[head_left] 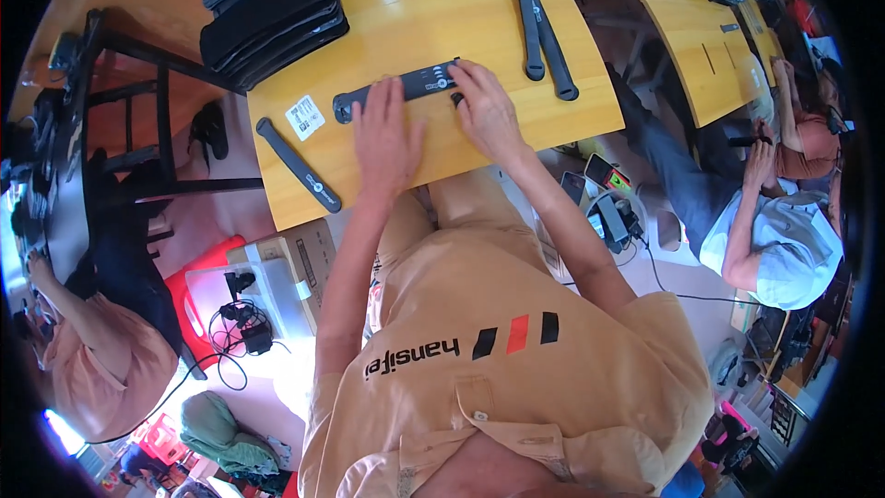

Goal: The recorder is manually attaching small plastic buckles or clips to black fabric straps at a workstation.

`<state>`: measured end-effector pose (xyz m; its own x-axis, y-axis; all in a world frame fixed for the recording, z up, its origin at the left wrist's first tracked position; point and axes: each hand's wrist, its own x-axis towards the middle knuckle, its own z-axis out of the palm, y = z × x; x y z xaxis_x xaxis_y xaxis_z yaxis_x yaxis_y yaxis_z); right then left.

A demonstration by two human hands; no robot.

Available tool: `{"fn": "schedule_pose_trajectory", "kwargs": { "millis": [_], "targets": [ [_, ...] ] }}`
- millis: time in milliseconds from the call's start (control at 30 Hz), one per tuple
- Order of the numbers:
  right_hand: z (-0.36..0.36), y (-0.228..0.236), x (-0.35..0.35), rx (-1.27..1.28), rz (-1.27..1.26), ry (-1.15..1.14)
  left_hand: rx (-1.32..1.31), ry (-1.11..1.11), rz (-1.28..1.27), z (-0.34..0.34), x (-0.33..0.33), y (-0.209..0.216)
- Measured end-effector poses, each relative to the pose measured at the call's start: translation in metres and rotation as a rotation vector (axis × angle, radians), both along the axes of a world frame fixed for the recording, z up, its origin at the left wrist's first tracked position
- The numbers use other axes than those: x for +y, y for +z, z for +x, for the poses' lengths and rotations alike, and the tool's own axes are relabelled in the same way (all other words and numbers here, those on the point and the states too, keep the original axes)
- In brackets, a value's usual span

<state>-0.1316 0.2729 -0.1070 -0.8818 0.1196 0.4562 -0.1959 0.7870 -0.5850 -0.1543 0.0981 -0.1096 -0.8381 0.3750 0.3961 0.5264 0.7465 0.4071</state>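
Lying on the shiny yellow table (415, 41), the dark strap (422, 85) is under the fingers of both hands, just past 12 o'clock from the left hand (387, 134) and at 10 o'clock from the right hand (489, 115). The left hand is spread flat, thumb out. The right hand has bent fingers at the strap's right end; I cannot tell if they pinch it.

Pale print shows there, too small to read. At 9 o'clock from the left hand sits a white label (305, 117) with black print. Below it is a loose strap (297, 164), long and thin with round ends. Two more straps (554, 51) lie at 1 o'clock from the right hand.
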Motion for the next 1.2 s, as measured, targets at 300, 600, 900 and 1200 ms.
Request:
{"fn": "schedule_pose_trajectory", "kwargs": {
  "millis": [300,600,900,1200],
  "targets": [
    [0.012,-0.013,0.004,-0.167,0.286,0.160,-0.078,-0.116,-0.262,0.003,0.013,-0.021],
    [0.011,-0.014,0.003,-0.221,0.321,0.181,-0.071,0.002,-0.258,0.002,-0.010,-0.021],
    [0.015,-0.006,0.007,-0.099,0.237,0.146,-0.040,0.363,-0.139,0.021,-0.085,0.018],
    [0.046,0.008,-0.032,0.038,-0.105,0.249,-0.245,0.609,0.027,0.049,-0.113,0.006]
  ]
}}
